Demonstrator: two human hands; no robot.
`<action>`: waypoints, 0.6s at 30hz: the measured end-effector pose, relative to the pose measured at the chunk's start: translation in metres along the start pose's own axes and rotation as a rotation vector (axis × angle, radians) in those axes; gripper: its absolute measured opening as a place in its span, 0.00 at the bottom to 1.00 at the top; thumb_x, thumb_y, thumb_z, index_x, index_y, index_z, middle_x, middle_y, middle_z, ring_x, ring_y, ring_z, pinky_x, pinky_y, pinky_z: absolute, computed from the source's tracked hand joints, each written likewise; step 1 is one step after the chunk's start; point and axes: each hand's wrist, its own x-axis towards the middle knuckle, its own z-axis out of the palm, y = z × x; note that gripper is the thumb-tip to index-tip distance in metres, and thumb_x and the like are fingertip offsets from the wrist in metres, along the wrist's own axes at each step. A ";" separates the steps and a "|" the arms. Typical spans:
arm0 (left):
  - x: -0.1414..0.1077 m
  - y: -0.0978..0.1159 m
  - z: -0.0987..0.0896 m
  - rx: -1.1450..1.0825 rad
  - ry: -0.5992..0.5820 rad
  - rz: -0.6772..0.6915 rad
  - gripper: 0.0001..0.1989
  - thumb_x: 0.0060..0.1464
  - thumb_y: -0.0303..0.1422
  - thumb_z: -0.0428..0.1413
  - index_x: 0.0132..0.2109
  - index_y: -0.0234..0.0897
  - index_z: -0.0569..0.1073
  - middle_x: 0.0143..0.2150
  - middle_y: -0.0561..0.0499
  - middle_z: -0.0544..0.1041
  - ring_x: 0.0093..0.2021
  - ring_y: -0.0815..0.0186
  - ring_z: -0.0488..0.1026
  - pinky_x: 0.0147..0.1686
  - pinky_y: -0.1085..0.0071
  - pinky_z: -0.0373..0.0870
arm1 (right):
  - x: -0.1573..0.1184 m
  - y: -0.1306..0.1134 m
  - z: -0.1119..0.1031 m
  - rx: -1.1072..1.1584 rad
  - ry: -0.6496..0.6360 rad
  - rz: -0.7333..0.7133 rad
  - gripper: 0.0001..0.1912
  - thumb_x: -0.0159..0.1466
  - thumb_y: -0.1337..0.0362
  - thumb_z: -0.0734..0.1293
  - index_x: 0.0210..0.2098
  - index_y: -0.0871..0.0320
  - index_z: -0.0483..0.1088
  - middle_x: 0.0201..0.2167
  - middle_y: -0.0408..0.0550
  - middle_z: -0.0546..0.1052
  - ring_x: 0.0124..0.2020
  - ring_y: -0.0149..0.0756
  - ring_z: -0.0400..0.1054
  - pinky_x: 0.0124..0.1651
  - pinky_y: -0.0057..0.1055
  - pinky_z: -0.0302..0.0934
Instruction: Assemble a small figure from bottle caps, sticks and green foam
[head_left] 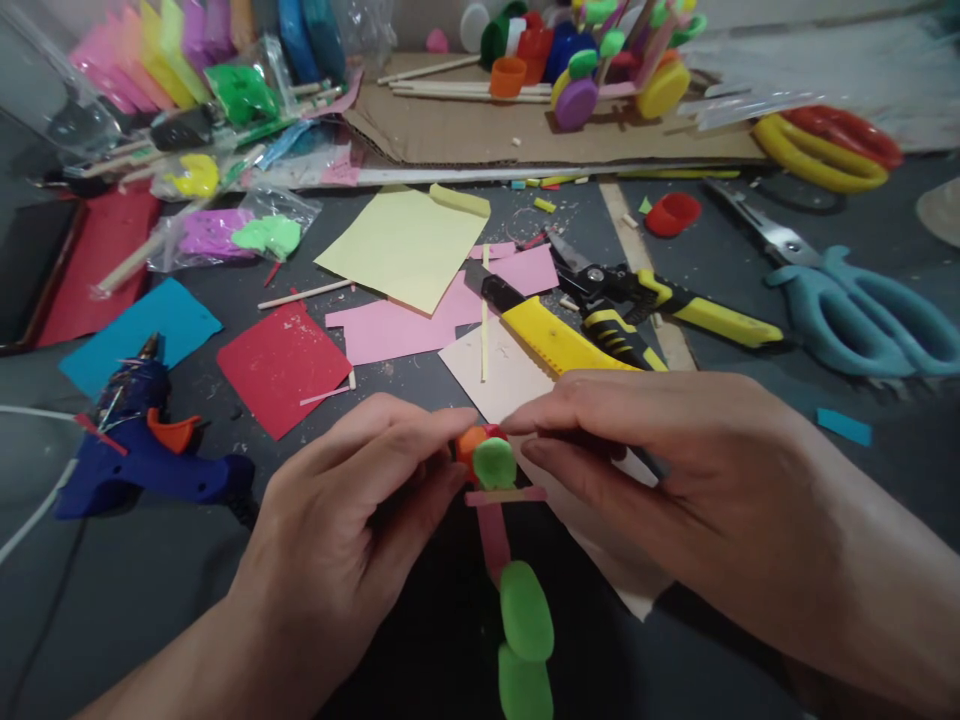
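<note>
A small clay figure on a pink paper-covered stem [493,535] is in front of me. At its top are an orange clay piece [470,448], a bit of red clay and a round green clay piece [495,463]. A pink crossbar [506,495] lies just under them, and green clay ovals [526,612] hang lower. My left hand [360,510] pinches the orange part between thumb and forefinger. The fingers of my right hand [637,460] are bent close together, their tips at the red bit on the other side. Exactly what they grip is partly hidden.
A blue glue gun [150,435] lies left. Ahead are paper squares, such as a yellow one [409,240] and a red one [285,365], a yellow cutter knife [555,335], and pliers [675,300]. Blue scissors [847,290] lie right; clay supplies stand behind on cardboard [450,135].
</note>
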 end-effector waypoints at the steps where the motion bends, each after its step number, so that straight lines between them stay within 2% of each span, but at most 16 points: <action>1: 0.000 0.000 0.000 -0.010 -0.002 0.003 0.11 0.61 0.25 0.56 0.49 0.42 0.76 0.42 0.55 0.81 0.41 0.73 0.78 0.40 0.82 0.74 | 0.000 0.000 0.000 0.013 -0.006 -0.023 0.10 0.67 0.65 0.64 0.37 0.51 0.78 0.29 0.39 0.79 0.25 0.29 0.69 0.26 0.28 0.60; 7: 0.002 0.000 0.002 -0.110 -0.059 -0.030 0.12 0.60 0.24 0.56 0.48 0.45 0.77 0.40 0.57 0.81 0.40 0.75 0.78 0.41 0.84 0.73 | -0.001 0.000 0.000 0.009 -0.028 -0.085 0.11 0.69 0.65 0.63 0.37 0.53 0.78 0.32 0.41 0.80 0.28 0.30 0.71 0.29 0.28 0.61; 13: 0.003 0.000 0.001 -0.137 -0.071 -0.052 0.15 0.60 0.23 0.56 0.49 0.47 0.78 0.41 0.56 0.80 0.39 0.73 0.77 0.39 0.81 0.74 | -0.002 0.001 -0.002 0.016 -0.019 -0.112 0.10 0.69 0.66 0.63 0.42 0.51 0.77 0.34 0.39 0.80 0.29 0.28 0.71 0.31 0.26 0.61; 18: 0.003 0.001 0.002 -0.103 -0.051 -0.014 0.13 0.60 0.22 0.55 0.46 0.43 0.79 0.40 0.55 0.79 0.38 0.74 0.77 0.39 0.83 0.73 | -0.001 0.002 0.000 0.013 -0.024 -0.110 0.12 0.69 0.65 0.62 0.41 0.52 0.78 0.34 0.41 0.80 0.31 0.31 0.71 0.32 0.29 0.62</action>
